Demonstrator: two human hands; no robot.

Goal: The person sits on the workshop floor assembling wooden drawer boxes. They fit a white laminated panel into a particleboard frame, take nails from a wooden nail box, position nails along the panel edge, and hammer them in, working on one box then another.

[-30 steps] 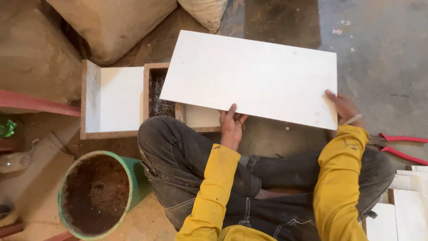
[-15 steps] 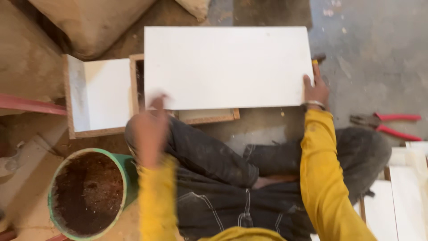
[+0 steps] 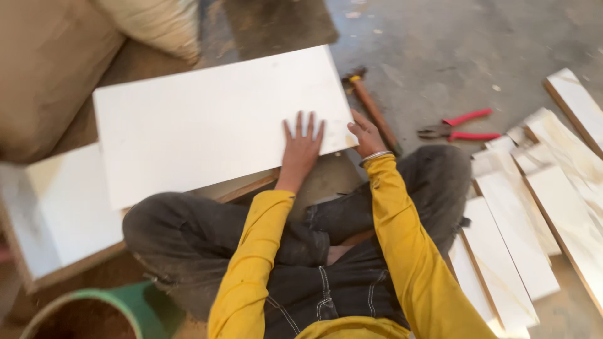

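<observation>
One green bucket (image 3: 119, 307) is seen at the lower left edge, with brown, soil-like material inside it; only part of the bucket is shown. One large white tile (image 3: 220, 122) is laid flat across the person's lap and over a wooden-edged white board (image 3: 63, 213) on the floor. The left hand (image 3: 301, 147) is pressed flat on the near edge of the tile, its grip spread wide with all fingers extended. The right hand (image 3: 367, 135) is set at the tile's right corner, its fingers curled about that corner in a loose pinch. One hammer with a wooden handle (image 3: 374, 113) lies on the concrete floor just beyond the right hand. One pair of red-handled pliers (image 3: 458, 125) lies further right, apart from the hammer. Several cut white tile strips (image 3: 509, 251) are stacked at the right, overlapping; the exact count cannot be told. Two tan sacks (image 3: 44, 69) are seen at the upper left.
</observation>
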